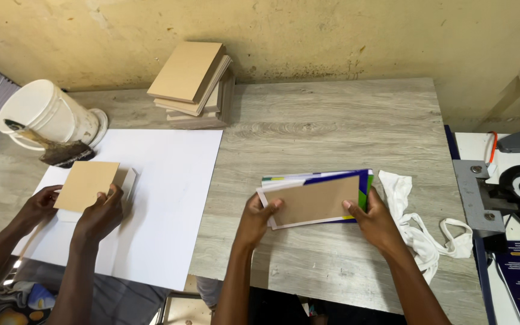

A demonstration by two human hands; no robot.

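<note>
A brown cardboard sheet (317,200) lies on top of a stack of booklets with blue and green covers (308,180) on the grey wooden table (332,120). My left hand (259,218) grips the stack's left end, thumb on the cardboard. At the right end, my right hand (373,221) holds the stack with the thumb pressed on the cardboard's edge. Both hands square the cardboard against the booklets.
A co-worker's two hands (94,213) hold a brown board (86,185) over a white sheet (164,192) at the left. Behind stand a white bucket with a brush (46,117) and a pile of brown boards (192,81). A white cloth (419,232) and a machine (513,186) lie right.
</note>
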